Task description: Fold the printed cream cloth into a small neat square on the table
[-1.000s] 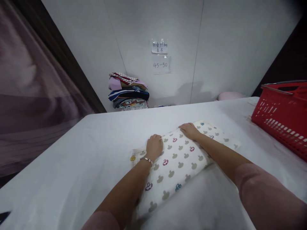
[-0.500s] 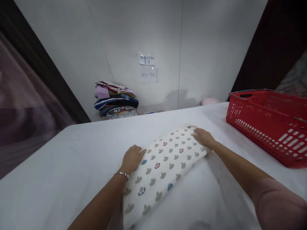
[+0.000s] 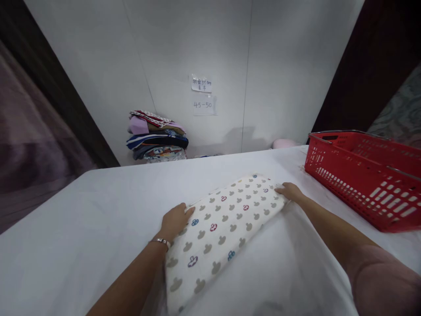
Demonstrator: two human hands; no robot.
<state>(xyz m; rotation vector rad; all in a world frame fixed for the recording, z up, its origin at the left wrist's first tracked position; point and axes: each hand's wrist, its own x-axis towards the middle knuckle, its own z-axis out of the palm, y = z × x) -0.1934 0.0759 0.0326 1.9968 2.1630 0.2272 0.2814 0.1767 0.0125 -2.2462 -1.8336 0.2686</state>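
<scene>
A white folded cloth [image 3: 226, 230] printed with grey mushrooms and a few red, blue and purple ones lies at a slant across the white-covered table [image 3: 108, 228]. On its left edge is my left hand [image 3: 174, 221], thumb over the top and the other fingers partly hidden along the edge. My right hand [image 3: 291, 192] pinches the cloth's far right edge between thumb and fingers. The near end of the cloth reaches the bottom of the view.
To the right stands a red plastic basket [image 3: 348, 175] with metal handles. A stack of folded fabrics [image 3: 158, 138] sits beyond the table by the wall, under paper notes [image 3: 204, 105]. A pink rounded object [image 3: 283, 143] shows behind the table's far edge.
My right hand has slid outward to the right, from on top of the cloth to its edge. My left hand has shifted slightly left. The cloth has moved little.
</scene>
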